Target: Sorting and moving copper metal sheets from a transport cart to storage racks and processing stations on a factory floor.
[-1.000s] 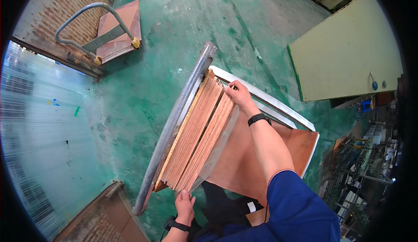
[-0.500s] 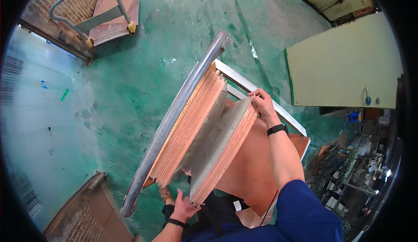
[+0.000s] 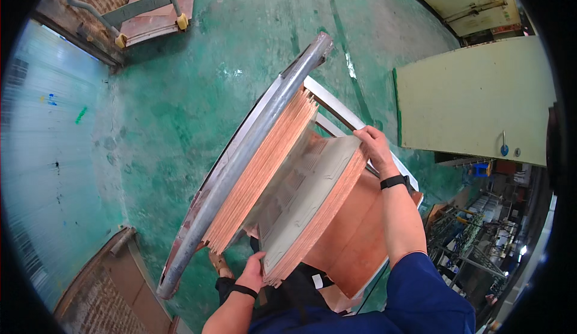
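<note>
Between my two hands is a tilted bundle of thin boards (image 3: 308,203), with a grey face and reddish-brown edges. My right hand (image 3: 377,149) grips its upper far end, fingers curled over the corner. At the lower near end my left hand (image 3: 253,273) holds the other corner, thumb up against the face; its fingers are partly hidden. Left of the bundle, a thicker stack of similar boards (image 3: 262,175) stands on edge, leaning by a grey metal pipe (image 3: 249,145). The two groups are apart, with a gap between them. Below the bundle lies a reddish-brown sheet (image 3: 354,230).
White metal bars (image 3: 332,104) run along the far side of the load. A flat trolley (image 3: 157,27) stands at the upper left, another brown trolley (image 3: 123,283) at the lower left. A pale green cabinet (image 3: 475,94) and cluttered racks (image 3: 466,244) are on the right.
The bundle has shifted slightly right and turned so more of its grey face shows. Both hands have moved with it, and the left thumb has closed onto the board. The view has also shifted.
</note>
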### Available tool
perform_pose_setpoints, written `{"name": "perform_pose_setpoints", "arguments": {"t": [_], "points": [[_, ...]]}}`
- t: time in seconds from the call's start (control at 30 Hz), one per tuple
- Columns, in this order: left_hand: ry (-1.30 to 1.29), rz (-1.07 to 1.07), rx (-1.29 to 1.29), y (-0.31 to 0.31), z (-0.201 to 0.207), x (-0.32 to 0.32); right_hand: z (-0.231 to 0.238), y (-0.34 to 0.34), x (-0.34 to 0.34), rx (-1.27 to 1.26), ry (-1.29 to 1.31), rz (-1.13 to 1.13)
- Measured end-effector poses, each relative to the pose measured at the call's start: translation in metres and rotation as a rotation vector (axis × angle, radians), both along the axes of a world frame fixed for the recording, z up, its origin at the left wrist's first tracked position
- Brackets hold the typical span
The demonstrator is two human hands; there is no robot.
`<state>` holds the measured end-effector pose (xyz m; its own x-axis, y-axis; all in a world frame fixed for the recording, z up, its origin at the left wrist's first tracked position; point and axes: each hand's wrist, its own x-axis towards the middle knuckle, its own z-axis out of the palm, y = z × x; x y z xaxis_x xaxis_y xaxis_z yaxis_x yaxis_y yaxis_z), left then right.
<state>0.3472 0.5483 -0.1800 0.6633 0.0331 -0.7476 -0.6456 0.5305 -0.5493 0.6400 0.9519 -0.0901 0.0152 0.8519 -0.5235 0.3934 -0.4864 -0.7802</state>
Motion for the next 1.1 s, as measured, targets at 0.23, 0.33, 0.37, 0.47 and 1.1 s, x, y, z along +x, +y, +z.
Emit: {"name": "perform_pose_setpoints", "arguments": {"t": [0.23, 0.33, 0.37, 0.47, 1.1], "points": [[0.146, -0.002, 0.069, -0.005, 0.010, 0.047, 0.001, -0.001, 0.015, -0.062, -0.742, 0.152], [0.249, -0.132, 0.032, 0.006, 0.024, 0.067, 0.008, -0.009, 0.038, -0.107, -0.642, 0.120], [0.299, -0.224, -0.017, 0.011, 0.033, 0.068, 0.008, -0.015, 0.049, -0.053, -0.634, 0.142], [0.338, -0.186, 0.014, -0.034, -0.013, 0.071, 0.019, -0.021, 0.024, -0.092, -0.543, 0.112], [0.437, -0.223, -0.035, -0.141, 0.047, -0.073, 0.008, -0.153, -0.008, -0.660, -0.250, 0.184]]}}
